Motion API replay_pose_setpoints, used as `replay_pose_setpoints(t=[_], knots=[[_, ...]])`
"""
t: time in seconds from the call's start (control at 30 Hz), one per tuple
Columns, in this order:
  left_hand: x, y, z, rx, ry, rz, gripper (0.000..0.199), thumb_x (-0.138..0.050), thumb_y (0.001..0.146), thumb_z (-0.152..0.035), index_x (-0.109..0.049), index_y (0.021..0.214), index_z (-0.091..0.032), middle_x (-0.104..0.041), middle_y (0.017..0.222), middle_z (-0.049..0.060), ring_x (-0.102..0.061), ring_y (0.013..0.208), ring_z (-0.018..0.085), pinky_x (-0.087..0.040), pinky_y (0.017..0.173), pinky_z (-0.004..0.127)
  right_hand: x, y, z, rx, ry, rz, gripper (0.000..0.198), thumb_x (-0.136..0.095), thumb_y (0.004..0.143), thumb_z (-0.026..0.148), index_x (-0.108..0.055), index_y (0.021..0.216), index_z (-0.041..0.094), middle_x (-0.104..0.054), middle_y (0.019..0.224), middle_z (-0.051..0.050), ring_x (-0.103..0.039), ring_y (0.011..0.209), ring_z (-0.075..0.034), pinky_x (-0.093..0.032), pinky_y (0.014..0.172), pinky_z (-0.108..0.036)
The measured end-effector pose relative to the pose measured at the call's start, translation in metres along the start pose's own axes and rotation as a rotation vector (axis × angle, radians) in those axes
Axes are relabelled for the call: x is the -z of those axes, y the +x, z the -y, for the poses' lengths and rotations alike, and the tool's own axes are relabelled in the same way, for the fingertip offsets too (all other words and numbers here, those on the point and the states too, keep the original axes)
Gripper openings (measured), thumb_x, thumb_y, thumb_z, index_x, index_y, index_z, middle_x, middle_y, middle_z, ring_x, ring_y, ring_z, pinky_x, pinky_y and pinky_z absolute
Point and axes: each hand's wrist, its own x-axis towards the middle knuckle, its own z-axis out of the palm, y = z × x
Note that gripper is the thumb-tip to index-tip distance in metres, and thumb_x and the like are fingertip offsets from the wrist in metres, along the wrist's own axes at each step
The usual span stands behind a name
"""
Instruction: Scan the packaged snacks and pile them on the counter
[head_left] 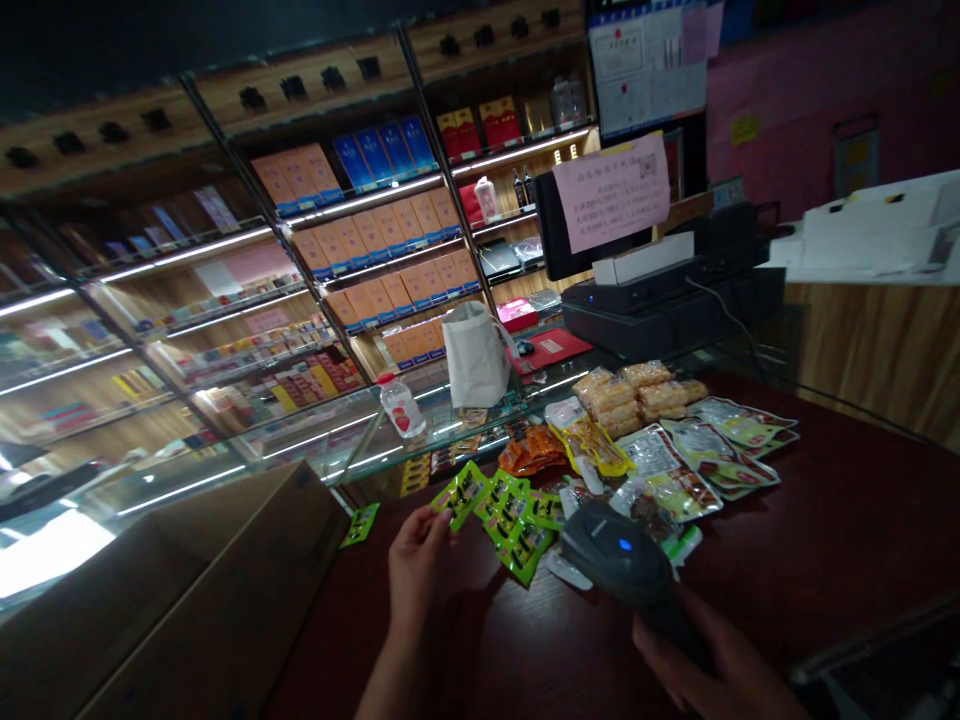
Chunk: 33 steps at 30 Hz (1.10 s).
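Between its thumb and fingers, my left hand (421,548) pinches a small green snack packet (465,492) just above the counter. More green packets (517,520) lie overlapped right beside it. My right hand (701,650) is wrapped round the handle of a dark barcode scanner (619,555), whose blue light is lit. Behind the scanner head, orange packets (532,450), a yellow packet (589,440) and silvery clear-fronted pouches (664,470) are spread out. The scanner hides part of the packets under it. A single green packet (360,525) lies apart on the left.
An open cardboard box (225,570) stands at the left. Across the glass counter are a red-capped bottle (403,408) and a white bag (476,355). Bagged tan snacks (637,395) sit near a monitor with a pink notice (611,195). Stocked shelves (360,240) line the wall.
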Motion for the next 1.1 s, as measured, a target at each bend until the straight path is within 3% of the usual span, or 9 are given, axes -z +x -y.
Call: replay_pose_setpoints(t=[0.17, 0.27, 0.37, 0.43, 0.57, 0.63, 0.7, 0.83, 1.1], knots=[[0.008, 0.003, 0.014, 0.068, -0.088, -0.07, 0.048, -0.085, 0.051, -0.051, -0.07, 0.079, -0.016, -0.068, 0.068, -0.001, -0.059, 0.053, 0.012, -0.05, 0.052, 0.024, -0.024, 0.012, 0.005, -0.064, 0.026, 0.095, 0.055, -0.064, 0.081, 0.06, -0.07, 0.12, 0.021, -0.076, 0.073, -0.006, -0.071, 0.073, -0.028, -0.057, 0.064, -0.032], [0.011, 0.004, 0.019, 0.083, -0.137, -0.081, 0.048, -0.087, 0.05, -0.049, -0.071, 0.08, -0.015, -0.068, 0.068, -0.001, -0.058, 0.053, 0.011, -0.05, 0.052, 0.023, -0.038, 0.017, 0.009, -0.049, 0.038, 0.142, 0.063, -0.063, 0.082, 0.061, -0.065, 0.13, 0.021, -0.079, 0.097, -0.01, -0.07, 0.072, -0.025, -0.055, 0.059, -0.03], [0.012, 0.004, 0.021, 0.079, -0.176, -0.09, 0.047, -0.087, 0.051, -0.047, -0.071, 0.081, -0.015, -0.068, 0.068, -0.001, -0.057, 0.053, 0.01, -0.048, 0.051, 0.021, -0.05, 0.022, 0.012, -0.023, 0.02, 0.197, 0.064, -0.062, 0.083, 0.061, -0.062, 0.134, 0.023, -0.068, 0.131, -0.012, -0.069, 0.078, -0.025, -0.055, 0.058, -0.03], [0.012, 0.004, 0.02, 0.078, -0.192, -0.094, 0.046, -0.087, 0.052, -0.045, -0.072, 0.082, -0.014, -0.068, 0.069, -0.001, -0.057, 0.053, 0.01, -0.048, 0.051, 0.021, -0.055, 0.025, 0.013, -0.025, 0.008, 0.232, 0.064, -0.059, 0.084, 0.062, -0.061, 0.135, 0.023, -0.064, 0.137, -0.012, -0.07, 0.086, -0.027, -0.056, 0.06, -0.03], [0.011, 0.002, 0.019, 0.067, -0.196, -0.084, 0.042, -0.086, 0.054, -0.043, -0.072, 0.082, -0.015, -0.068, 0.066, -0.001, -0.057, 0.053, 0.011, -0.047, 0.052, 0.021, -0.06, 0.028, 0.016, -0.023, -0.032, 0.258, 0.063, -0.055, 0.086, 0.063, -0.061, 0.134, 0.023, -0.064, 0.138, -0.011, -0.065, 0.109, -0.032, -0.056, 0.082, -0.035], [0.012, 0.001, 0.02, 0.06, -0.191, -0.082, 0.041, -0.085, 0.056, -0.042, -0.071, 0.083, -0.015, -0.068, 0.066, -0.001, -0.057, 0.053, 0.01, -0.047, 0.052, 0.021, -0.061, 0.028, 0.018, -0.005, -0.044, 0.255, 0.062, -0.056, 0.086, 0.062, -0.061, 0.133, 0.023, -0.063, 0.14, -0.01, -0.058, 0.123, -0.033, -0.048, 0.101, -0.039], [0.013, 0.001, 0.022, 0.039, -0.169, -0.069, 0.035, -0.082, 0.061, -0.041, -0.071, 0.082, -0.015, -0.066, 0.062, -0.002, -0.055, 0.052, 0.01, -0.046, 0.053, 0.021, -0.061, 0.027, 0.02, -0.008, -0.052, 0.241, 0.063, -0.056, 0.084, 0.062, -0.062, 0.132, 0.021, -0.064, 0.139, -0.012, -0.053, 0.13, -0.034, -0.04, 0.11, -0.042], [0.015, 0.002, 0.027, -0.011, -0.122, -0.037, 0.028, -0.076, 0.07, -0.04, -0.072, 0.081, -0.015, -0.061, 0.053, -0.003, -0.054, 0.052, 0.01, -0.045, 0.055, 0.02, -0.062, 0.024, 0.019, -0.017, -0.054, 0.225, 0.064, -0.056, 0.084, 0.063, -0.063, 0.131, 0.02, -0.063, 0.14, -0.013, -0.056, 0.129, -0.035, -0.043, 0.108, -0.043], [0.016, 0.009, 0.034, 0.038, -0.212, -0.11, 0.041, -0.085, 0.057, -0.042, -0.073, 0.084, -0.014, -0.069, 0.068, 0.0, -0.058, 0.053, 0.011, -0.048, 0.051, 0.022, -0.063, 0.028, 0.018, -0.005, -0.078, 0.205, 0.06, -0.06, 0.081, 0.061, -0.068, 0.125, 0.02, -0.069, 0.133, -0.012, -0.059, 0.125, -0.034, -0.045, 0.107, -0.041]])
